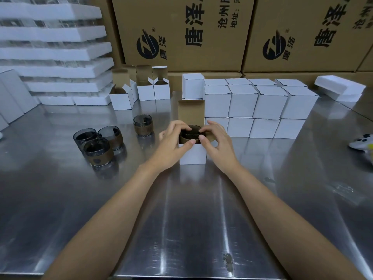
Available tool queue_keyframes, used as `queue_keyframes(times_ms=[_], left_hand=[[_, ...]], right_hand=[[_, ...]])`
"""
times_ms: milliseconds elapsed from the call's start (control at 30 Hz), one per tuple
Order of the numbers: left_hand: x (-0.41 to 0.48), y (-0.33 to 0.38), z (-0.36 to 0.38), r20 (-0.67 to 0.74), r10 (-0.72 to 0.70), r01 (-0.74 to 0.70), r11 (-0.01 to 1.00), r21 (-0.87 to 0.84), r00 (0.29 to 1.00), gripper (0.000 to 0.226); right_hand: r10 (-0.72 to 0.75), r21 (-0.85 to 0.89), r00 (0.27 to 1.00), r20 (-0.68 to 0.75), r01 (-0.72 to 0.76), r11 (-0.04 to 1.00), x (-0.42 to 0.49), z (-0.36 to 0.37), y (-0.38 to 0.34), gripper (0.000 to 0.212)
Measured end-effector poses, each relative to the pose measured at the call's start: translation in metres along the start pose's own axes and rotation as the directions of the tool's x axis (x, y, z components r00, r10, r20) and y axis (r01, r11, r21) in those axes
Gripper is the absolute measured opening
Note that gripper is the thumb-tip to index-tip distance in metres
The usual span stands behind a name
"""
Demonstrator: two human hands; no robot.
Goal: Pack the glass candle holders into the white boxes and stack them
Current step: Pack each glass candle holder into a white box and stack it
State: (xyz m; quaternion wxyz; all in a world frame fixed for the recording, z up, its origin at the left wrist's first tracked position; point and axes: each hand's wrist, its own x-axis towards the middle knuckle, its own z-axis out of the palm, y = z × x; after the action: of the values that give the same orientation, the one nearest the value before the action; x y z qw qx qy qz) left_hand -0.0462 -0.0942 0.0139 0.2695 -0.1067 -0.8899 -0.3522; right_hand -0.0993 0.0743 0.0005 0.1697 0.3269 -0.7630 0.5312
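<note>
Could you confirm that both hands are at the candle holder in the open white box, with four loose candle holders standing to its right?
Not quite. In the head view the left hand and right hand are indeed at the candle holder in the open white box, but the four loose candle holders stand to its left, not its right.

The shiny steel counter bears an open white cardboard box at its middle, three brown-banded smoky glass candle holders clustered to the left, and a fourth holder beyond them. Stacked closed white boxes stand far right. Open white boxes stand far left of centre.
</note>
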Motion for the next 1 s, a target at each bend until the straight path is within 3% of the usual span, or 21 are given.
queue_keyframes(times_ms=[167, 300, 467, 667, 767, 833, 867, 933, 1000], left_hand=[[-0.002, -0.004, 0.004, -0.051, 0.011, -0.009, 0.999, 0.041, 0.999, 0.015], [-0.003, -0.001, 0.007, -0.095, 0.011, -0.006, 0.999, 0.048, 0.995, 0.012], [-0.005, 0.005, 0.004, -0.087, -0.022, 0.03, 0.995, 0.095, 0.996, 0.03], [-0.002, -0.004, 0.008, -0.098, 0.061, -0.035, 0.968, 0.248, 0.993, 0.05], [-0.005, -0.006, 0.01, -0.133, 0.058, -0.036, 0.986, 0.161, 0.989, 0.051], [-0.003, -0.003, 0.012, -0.219, -0.132, 0.097, 0.982, -0.164, 0.967, 0.047], [-0.001, 0.001, 0.011, -0.253, -0.3, 0.189, 0.904, -0.384, 0.92, 0.043], [0.005, 0.007, 0.006, -0.203, -0.595, 0.267, 0.605, -0.75, 0.778, 0.037], [0.007, 0.003, 0.005, -0.032, -0.712, 0.265, 0.302, -0.916, 0.702, 0.041]], right_hand=[[0.004, -0.019, 1.0, 0.028, -0.004, 1.0, 0.001, -0.002, 0.002, 0.023], [-0.024, -0.057, 0.999, 0.034, 0.026, 0.998, 0.0, -0.002, 0.005, 0.028], [-0.064, -0.128, 0.998, 0.016, 0.065, 0.99, 0.001, 0.001, 0.007, 0.026], [-0.081, -0.232, 0.996, 0.027, 0.085, 0.969, 0.001, 0.002, 0.004, 0.029], [-0.034, -0.046, 0.998, -0.043, 0.032, 0.998, -0.002, 0.004, -0.001, 0.027], [0.135, 0.244, 0.978, -0.16, -0.093, 0.965, -0.002, 0.005, -0.004, 0.027], [0.25, 0.377, 0.948, -0.197, -0.162, 0.912, -0.001, 0.004, -0.005, 0.025], [0.449, 0.541, 0.872, -0.197, -0.286, 0.791, 0.004, 0.002, -0.003, 0.023], [0.595, 0.643, 0.794, -0.126, -0.391, 0.659, 0.009, -0.001, 0.002, 0.024]])
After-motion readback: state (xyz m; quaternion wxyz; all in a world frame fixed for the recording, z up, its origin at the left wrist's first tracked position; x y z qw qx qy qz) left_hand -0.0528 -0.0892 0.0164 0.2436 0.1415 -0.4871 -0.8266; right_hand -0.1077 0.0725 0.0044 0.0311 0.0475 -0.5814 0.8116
